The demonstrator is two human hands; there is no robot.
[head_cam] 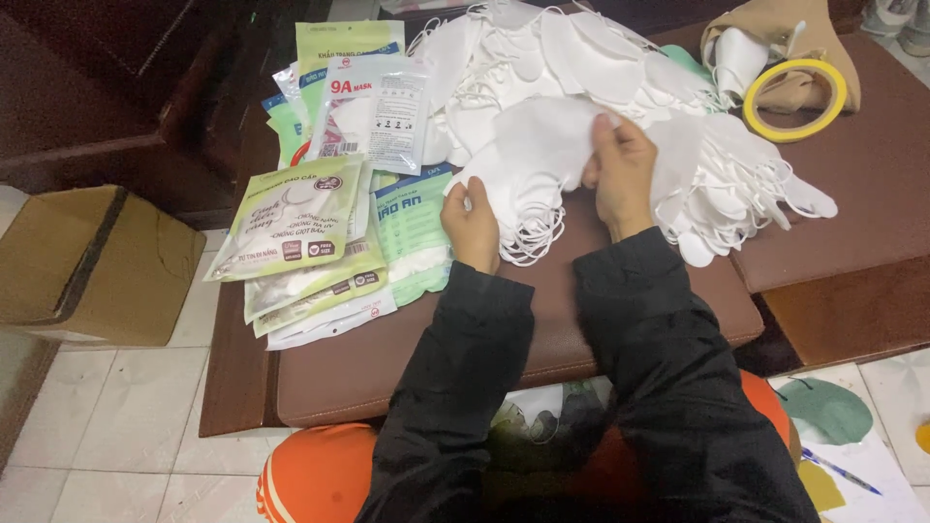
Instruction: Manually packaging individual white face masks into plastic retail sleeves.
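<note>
A large heap of white face masks [581, 68] with ear loops lies on a brown cushioned bench [387, 349]. My left hand [472, 225] pinches the lower left edge of a stack of white masks [533, 160]. My right hand [620, 172] grips the same stack from the right, thumb on top. Both arms are in black sleeves. To the left of my hands lie several flat mask packets [320, 223], green, white and clear, fanned over one another.
A yellow tape roll [794, 100] rests on a tan cloth bag [775, 39] at the back right. A cardboard box [92, 266] stands on the tiled floor at left. An orange stool [315, 475] is under me. Papers and a pen [841, 472] lie at lower right.
</note>
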